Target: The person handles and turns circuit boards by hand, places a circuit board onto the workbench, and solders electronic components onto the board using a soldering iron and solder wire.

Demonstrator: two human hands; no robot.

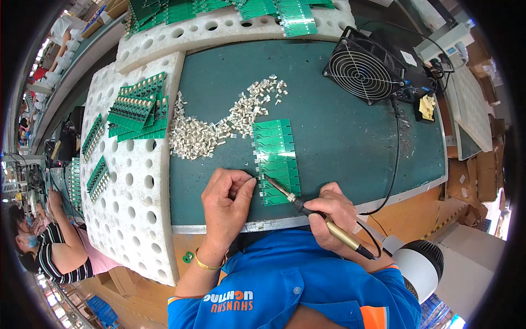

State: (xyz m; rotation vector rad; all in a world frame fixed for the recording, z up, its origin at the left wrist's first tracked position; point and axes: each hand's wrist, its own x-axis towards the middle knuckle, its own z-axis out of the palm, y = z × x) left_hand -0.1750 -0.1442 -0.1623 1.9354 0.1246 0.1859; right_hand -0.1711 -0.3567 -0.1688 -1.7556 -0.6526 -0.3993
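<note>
A green circuit board panel (276, 148) lies on the dark green work mat in front of me, with small white connectors along its left edge. My right hand (333, 213) grips a soldering iron (342, 236), its metal tip touching or just above the panel's lower left part. My left hand (227, 204) is closed in a pinch beside that edge, close to the tip; whatever its fingers hold is hidden. Beyond my left hand spreads a heap of loose small white connectors (192, 137).
A black fan (361, 71) stands at the far right, its cable running down the mat. White perforated foam boards (131, 181) at left and back carry finished-looking green boards (134, 109) and stacked panels (296, 16). A yellow sponge (426, 107) sits right. Another person (60, 241) works at left.
</note>
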